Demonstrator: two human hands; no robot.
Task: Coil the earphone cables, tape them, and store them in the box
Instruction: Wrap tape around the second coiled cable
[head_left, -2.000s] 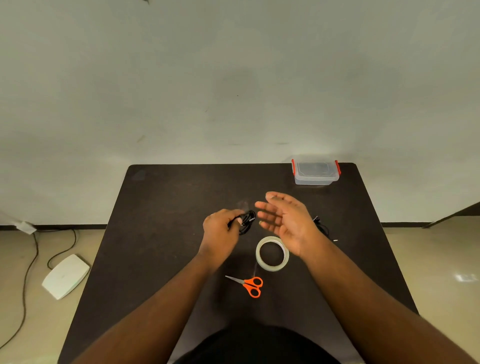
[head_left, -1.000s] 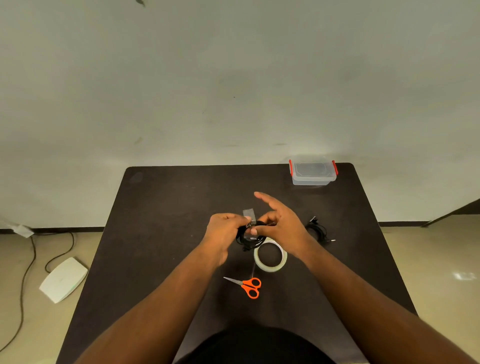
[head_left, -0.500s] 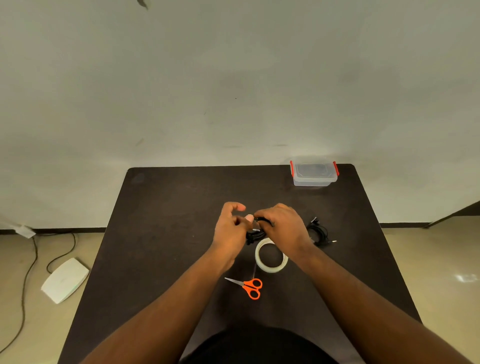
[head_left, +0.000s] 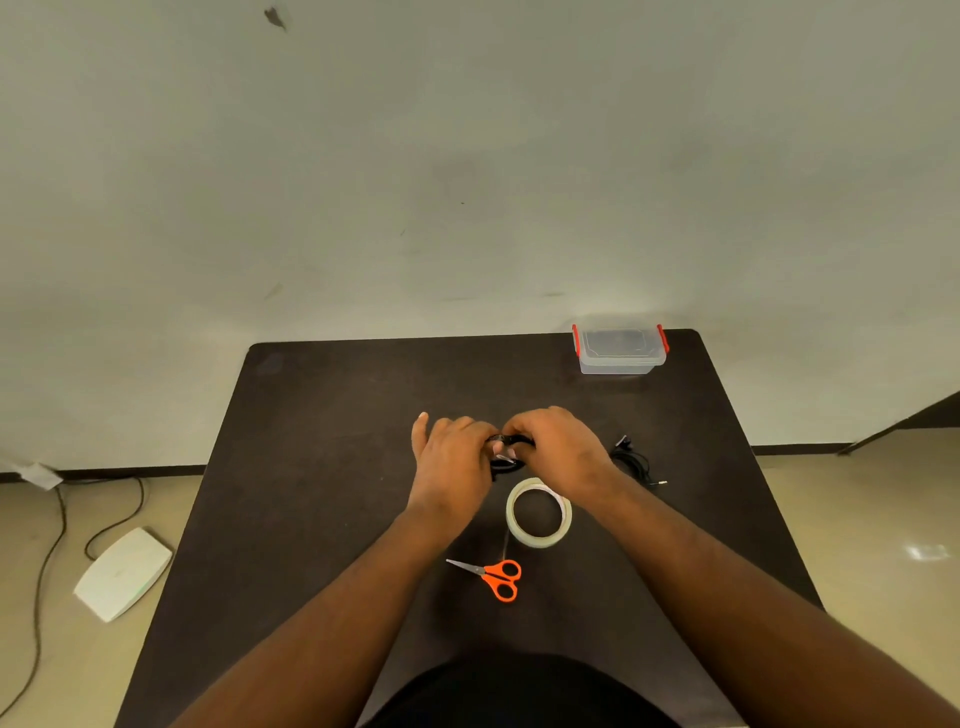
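1. Coiled black earphone cable (head_left: 503, 460): thin, pliant cord, pinched between my left hand (head_left: 453, 465) and right hand (head_left: 558, 449), both closed on it above mid-worktop; a pale tape piece seems pressed across it
2. Second black earphone cable (head_left: 632, 461): loose bundle on the dark matte worktop (head_left: 322, 441), just right of my right hand, the nearer one
3. Clear lidded plastic box with red clips (head_left: 619, 349): far right corner, well beyond both hands
4. Translucent tape roll (head_left: 539, 512): flat, near my right wrist
5. Orange-handled scissors (head_left: 493, 577): nearest me, blades pointing left
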